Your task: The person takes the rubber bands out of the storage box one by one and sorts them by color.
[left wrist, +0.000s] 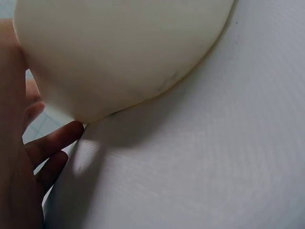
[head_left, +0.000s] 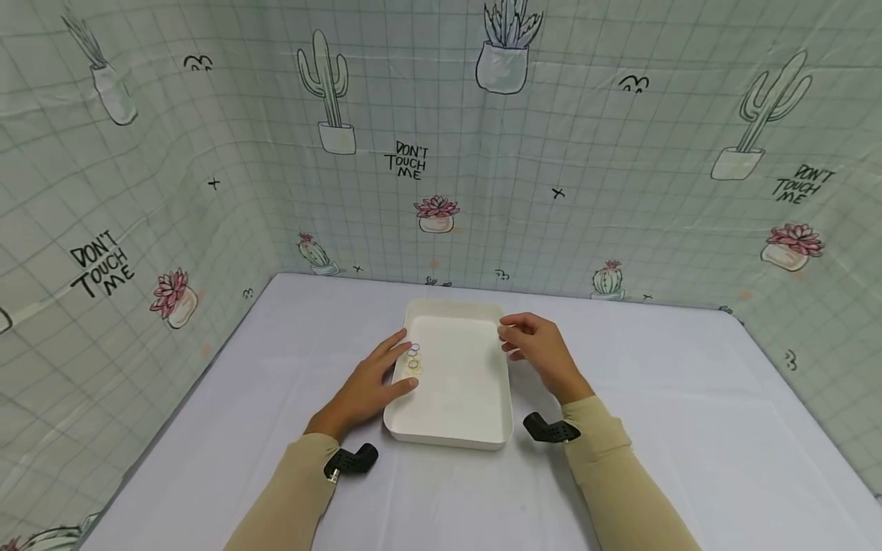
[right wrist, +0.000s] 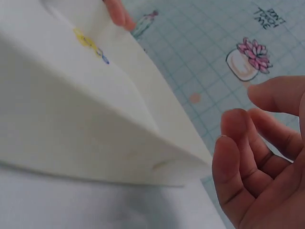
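White cloth on the table (head_left: 689, 428), cactus-print sheets (head_left: 592, 153) walling three sides.

My left hand (head_left: 368, 386) lies flat, fingers straight, over the 9 o'clock rim of the cream tray (head_left: 462, 398) at table centre, fingertips by the small rings (head_left: 413, 357) inside (yellowish, tiny). My right hand (head_left: 540, 348) hangs at its 2 o'clock corner, fingers loosely curled, holding nothing.

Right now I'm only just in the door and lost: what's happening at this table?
A person sits with both hands at a white tray on the white table. The left hand rests on the tray's left rim, fingertips beside some small rings lying inside. The right hand hovers by the right rim, fingers loosely curled, holding nothing visible.
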`<state>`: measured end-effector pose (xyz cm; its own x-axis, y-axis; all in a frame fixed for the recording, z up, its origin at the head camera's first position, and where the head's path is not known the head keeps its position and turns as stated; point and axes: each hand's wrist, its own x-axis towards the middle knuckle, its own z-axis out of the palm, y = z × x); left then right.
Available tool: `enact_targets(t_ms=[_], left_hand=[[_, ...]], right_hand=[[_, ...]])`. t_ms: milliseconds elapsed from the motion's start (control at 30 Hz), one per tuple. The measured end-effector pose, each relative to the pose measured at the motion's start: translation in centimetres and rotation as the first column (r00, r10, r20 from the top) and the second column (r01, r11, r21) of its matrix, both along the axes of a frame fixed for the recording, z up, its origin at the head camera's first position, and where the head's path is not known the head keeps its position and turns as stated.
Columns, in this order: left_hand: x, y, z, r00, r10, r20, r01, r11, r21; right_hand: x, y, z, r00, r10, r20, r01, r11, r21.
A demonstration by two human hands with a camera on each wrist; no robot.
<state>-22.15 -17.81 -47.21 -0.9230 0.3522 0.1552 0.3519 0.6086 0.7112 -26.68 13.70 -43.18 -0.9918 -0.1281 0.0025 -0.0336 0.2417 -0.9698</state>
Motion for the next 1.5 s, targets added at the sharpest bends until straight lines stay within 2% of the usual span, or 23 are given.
enact_targets(t_ms=[167, 367, 733, 1067, 1500], left_hand=[[0.0, 0.0, 0.0, 1.000, 0.001, 0.026, -0.001, 1.000, -0.003], [0.0, 0.0, -0.1, 1.000, 0.002, 0.017, -0.002, 1.000, 0.006], [-0.5, -0.3, 0.1, 0.999, -0.021, 0.033, 0.022, 1.000, -0.020], [-0.4, -0.5, 0.0, 0.999, -0.042, 0.035, 0.042, 0.999, -0.016], [-0.2, -0.3, 0.1, 0.998, -0.020, 0.064, 0.021, 1.000, -0.011]], right_hand=[[0.3, -0.9, 0.6, 0.998, 0.057, -0.005, -0.057, 0.998, -0.002], [-0.1, -2.2, 1.1, 0.996, 0.089, -0.008, -0.089, 0.996, -0.032], [-1.7, -4.9, 1.5, 0.979, 0.192, 0.063, -0.196, 0.979, 0.060], [-2.5, -6.5, 0.8, 0.962, 0.244, 0.120, -0.262, 0.949, 0.177], [-3.6, -8.9, -0.3, 0.958, 0.248, 0.146, -0.277, 0.932, 0.234]])
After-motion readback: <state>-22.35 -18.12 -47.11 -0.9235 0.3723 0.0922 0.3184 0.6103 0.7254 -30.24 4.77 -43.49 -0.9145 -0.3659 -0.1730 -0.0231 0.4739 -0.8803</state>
